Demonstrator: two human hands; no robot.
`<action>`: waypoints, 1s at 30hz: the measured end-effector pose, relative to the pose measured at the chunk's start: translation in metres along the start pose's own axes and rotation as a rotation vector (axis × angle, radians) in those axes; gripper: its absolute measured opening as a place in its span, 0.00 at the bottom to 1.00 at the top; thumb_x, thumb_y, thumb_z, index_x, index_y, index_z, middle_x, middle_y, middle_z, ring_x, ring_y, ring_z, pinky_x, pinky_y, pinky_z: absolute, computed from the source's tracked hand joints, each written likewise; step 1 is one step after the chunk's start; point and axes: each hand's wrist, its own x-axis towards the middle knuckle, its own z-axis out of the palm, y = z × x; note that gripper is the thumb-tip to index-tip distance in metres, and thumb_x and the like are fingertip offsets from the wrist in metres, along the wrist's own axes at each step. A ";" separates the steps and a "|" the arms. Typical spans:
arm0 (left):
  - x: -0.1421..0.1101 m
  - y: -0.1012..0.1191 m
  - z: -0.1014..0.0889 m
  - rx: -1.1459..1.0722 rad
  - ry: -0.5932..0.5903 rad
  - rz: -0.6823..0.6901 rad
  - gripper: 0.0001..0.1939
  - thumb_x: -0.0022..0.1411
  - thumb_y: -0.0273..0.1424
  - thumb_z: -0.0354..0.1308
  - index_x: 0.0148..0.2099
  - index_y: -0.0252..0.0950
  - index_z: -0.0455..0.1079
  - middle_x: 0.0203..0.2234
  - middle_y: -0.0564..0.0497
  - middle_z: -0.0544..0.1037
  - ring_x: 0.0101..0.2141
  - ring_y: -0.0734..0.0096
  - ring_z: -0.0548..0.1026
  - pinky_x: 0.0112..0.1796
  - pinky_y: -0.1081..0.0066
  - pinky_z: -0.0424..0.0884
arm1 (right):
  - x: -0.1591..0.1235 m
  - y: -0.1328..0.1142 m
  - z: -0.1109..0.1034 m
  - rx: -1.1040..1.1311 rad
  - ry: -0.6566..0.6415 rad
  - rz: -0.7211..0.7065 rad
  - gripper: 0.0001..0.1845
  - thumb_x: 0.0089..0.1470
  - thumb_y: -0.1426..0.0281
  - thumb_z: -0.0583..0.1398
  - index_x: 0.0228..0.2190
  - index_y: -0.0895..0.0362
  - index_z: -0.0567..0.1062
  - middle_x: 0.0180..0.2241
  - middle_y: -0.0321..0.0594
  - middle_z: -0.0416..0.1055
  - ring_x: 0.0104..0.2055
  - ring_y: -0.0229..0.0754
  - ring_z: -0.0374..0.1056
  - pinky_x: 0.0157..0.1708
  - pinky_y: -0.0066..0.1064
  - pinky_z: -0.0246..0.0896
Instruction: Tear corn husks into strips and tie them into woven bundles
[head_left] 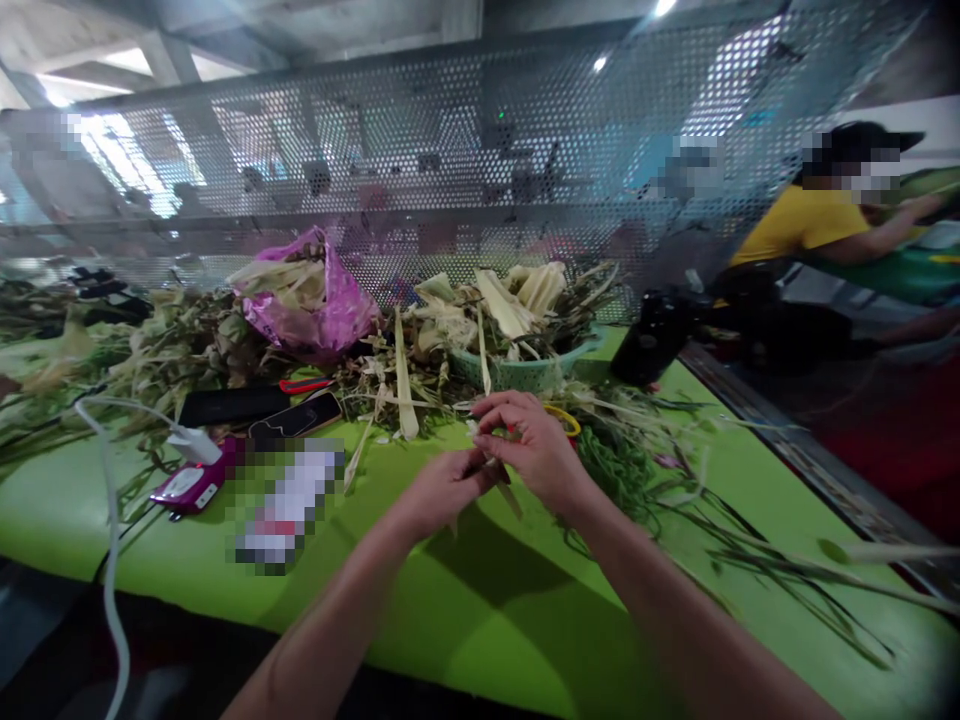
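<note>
Over the green tabletop, my left hand (pixel 444 492) and my right hand (pixel 531 447) meet, fingers closed in a pinch. Between them is a pale dried husk strip (pixel 510 498), its end poking out below the fingers; most of it is hidden by them. A bit of something whitish shows at my right fingertips, too small to name. Just beyond my hands, a light green basket (pixel 517 373) is heaped with dried husks (pixel 525 300). A long flat husk piece (pixel 405 385) lies to its left. Beside my right wrist is a tangle of green string (pixel 615 462), with a yellow ring (pixel 564 420) behind it.
At left are a pink plastic bag (pixel 315 310) of husks, a phone (pixel 304 416), a red-handled tool (pixel 304 385) and a purple power strip (pixel 196 485) with a white cable. Stalks (pixel 795 580) lie right. A perforated metal screen (pixel 420 150) stands behind; a person in yellow (pixel 810 220) sits right.
</note>
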 end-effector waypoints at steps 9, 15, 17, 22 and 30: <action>0.003 0.004 -0.002 -0.496 0.341 -0.096 0.16 0.59 0.42 0.55 0.34 0.33 0.71 0.25 0.50 0.74 0.28 0.72 0.70 0.34 0.71 0.65 | 0.001 -0.008 -0.011 -0.252 0.307 -0.149 0.08 0.52 0.69 0.62 0.37 0.53 0.74 0.45 0.43 0.70 0.50 0.49 0.63 0.49 0.42 0.54; 0.007 0.001 -0.010 -0.776 0.441 -0.011 0.14 0.55 0.37 0.61 0.40 0.33 0.74 0.33 0.47 0.78 0.32 0.70 0.73 0.40 0.68 0.67 | -0.004 -0.010 -0.001 -0.263 0.060 -0.125 0.05 0.53 0.67 0.62 0.30 0.55 0.71 0.30 0.38 0.71 0.36 0.43 0.64 0.37 0.34 0.57; 0.007 0.000 -0.009 -0.779 0.439 -0.002 0.14 0.54 0.37 0.62 0.41 0.33 0.75 0.34 0.47 0.79 0.34 0.70 0.74 0.41 0.68 0.67 | -0.005 -0.010 0.005 -0.364 0.016 -0.137 0.07 0.52 0.66 0.63 0.29 0.56 0.71 0.30 0.39 0.71 0.36 0.44 0.63 0.37 0.34 0.56; 0.006 0.002 -0.006 -0.726 0.419 0.022 0.12 0.55 0.37 0.62 0.39 0.34 0.74 0.34 0.48 0.78 0.35 0.70 0.73 0.43 0.68 0.67 | -0.008 -0.007 0.012 -0.621 0.015 -0.158 0.05 0.51 0.69 0.62 0.28 0.57 0.70 0.30 0.40 0.71 0.36 0.46 0.63 0.36 0.35 0.53; 0.006 0.000 -0.010 -0.582 0.561 -0.017 0.12 0.55 0.38 0.61 0.34 0.34 0.73 0.29 0.50 0.75 0.31 0.73 0.71 0.36 0.71 0.67 | -0.008 -0.006 0.010 -0.592 -0.028 -0.169 0.05 0.58 0.70 0.57 0.30 0.56 0.70 0.30 0.38 0.72 0.32 0.42 0.65 0.33 0.32 0.53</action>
